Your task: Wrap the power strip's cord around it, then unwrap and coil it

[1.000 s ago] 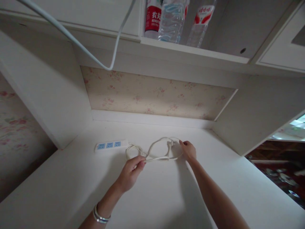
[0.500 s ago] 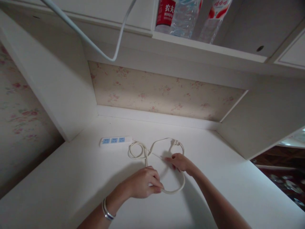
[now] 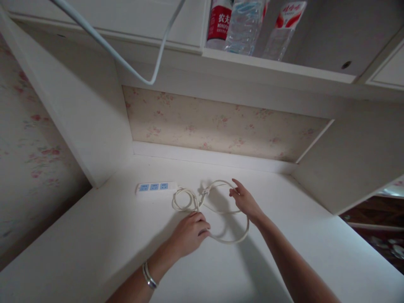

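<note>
A white power strip (image 3: 156,187) with blue sockets lies flat on the white desktop. Its cream cable (image 3: 183,208) leaves the right end and curls into a small coil beside it. My left hand (image 3: 191,231), a bangle on its wrist, is closed around the cable just below that coil. From there a larger loop bends round to my right hand (image 3: 248,204), whose thumb and fingers pinch the cable while the index finger points out. The plug (image 3: 205,192) is near the top of the larger loop, between the coil and my right hand.
Above the desk, an open shelf holds a red-labelled bottle (image 3: 219,23) and other clear plastic bottles (image 3: 244,27). A pale cord (image 3: 126,63) hangs down in front of the cupboard. Side panels (image 3: 72,109) border the desktop, with flowered wallpaper (image 3: 221,122) behind.
The plug has shifted left towards the coil. My right hand has moved up and slightly right, its index finger now pointing away. My left hand has moved slightly up, still gripping the cable.
</note>
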### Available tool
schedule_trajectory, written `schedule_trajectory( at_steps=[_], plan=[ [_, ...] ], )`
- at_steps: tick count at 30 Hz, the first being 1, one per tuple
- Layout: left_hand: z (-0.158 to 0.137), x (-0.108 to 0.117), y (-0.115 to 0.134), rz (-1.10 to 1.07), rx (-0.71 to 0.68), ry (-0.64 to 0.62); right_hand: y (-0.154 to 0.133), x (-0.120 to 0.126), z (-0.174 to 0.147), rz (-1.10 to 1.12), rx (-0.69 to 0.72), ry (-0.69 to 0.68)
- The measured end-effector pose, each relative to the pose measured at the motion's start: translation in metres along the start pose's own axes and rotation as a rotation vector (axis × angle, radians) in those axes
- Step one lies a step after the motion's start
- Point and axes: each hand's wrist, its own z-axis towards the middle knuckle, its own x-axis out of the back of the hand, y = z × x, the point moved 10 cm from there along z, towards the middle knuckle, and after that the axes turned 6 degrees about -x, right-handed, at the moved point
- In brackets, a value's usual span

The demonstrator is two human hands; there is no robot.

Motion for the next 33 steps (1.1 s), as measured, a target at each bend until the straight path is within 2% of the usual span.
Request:
schedule_trajectory(
  at_steps=[3, 7, 10, 13, 17, 19, 22, 25, 28, 30, 33],
  plan=[
    [0.001, 0.009, -0.011, 0.053, 0.05, 0.041, 0.003, -0.017, -0.002, 0.023, 0.001, -0.072],
    [0.0, 0.03, -0.03, 0.172, 0.144, 0.118, -0.014, -0.061, -0.018, 0.097, 0.046, -0.241],
    [-0.006, 0.056, -0.049, 0.292, 0.241, 0.234, -0.033, -0.097, -0.029, -0.047, 0.161, -0.332],
    [-0.014, 0.08, -0.068, 0.366, 0.308, 0.342, -0.041, -0.121, -0.032, -0.334, 0.209, -0.276],
    [-0.017, 0.089, -0.093, 0.4, 0.301, 0.343, -0.037, -0.135, -0.026, -0.666, 0.095, -0.132],
    [-0.017, 0.088, -0.104, 0.426, 0.289, 0.31, -0.035, -0.144, -0.022, -0.704, 0.057, -0.127],
    [-0.018, 0.089, -0.121, 0.482, 0.284, 0.263, -0.033, -0.153, -0.014, -0.645, 0.045, -0.148],
    [-0.021, 0.091, -0.132, 0.52, 0.269, 0.228, -0.035, -0.151, -0.006, -0.558, 0.066, -0.16],
    [-0.025, 0.095, -0.142, 0.544, 0.276, 0.197, -0.041, -0.133, -0.002, -0.462, 0.097, -0.159],
    [-0.028, 0.1, -0.151, 0.574, 0.315, 0.182, -0.042, -0.112, 0.0, -0.308, 0.086, -0.166],
    [-0.036, 0.115, -0.166, 0.643, 0.396, 0.183, -0.041, -0.066, 0.004, 0.065, 0.044, -0.123]
  ],
)
